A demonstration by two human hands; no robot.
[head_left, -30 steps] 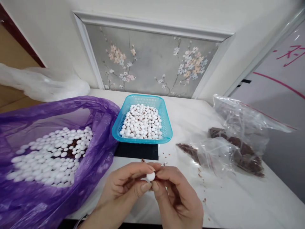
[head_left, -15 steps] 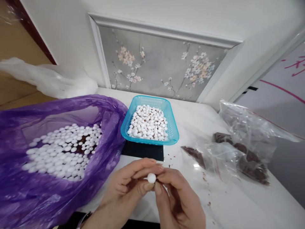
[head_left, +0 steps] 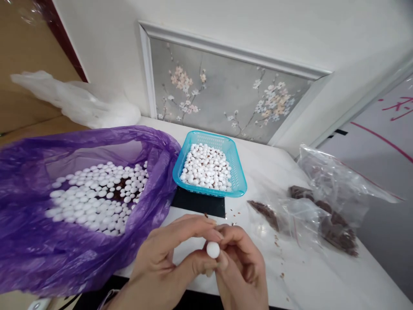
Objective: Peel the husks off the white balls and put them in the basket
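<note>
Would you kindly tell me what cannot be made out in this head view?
Head view:
- Black object: mostly covered by the blue basket.
- White ball: far side hidden between left hand and right hand.
- Red writing: cut off by the right edge.
- Brown contents of clear bags: blurred behind plastic.

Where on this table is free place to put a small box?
Two bare patches of the white table: one right of the blue basket, up to the clear bags; one at the front right corner, with only brown crumbs. The purple bag crowds the left; the left hand and right hand, pinching a white ball, fill the front middle.
</note>
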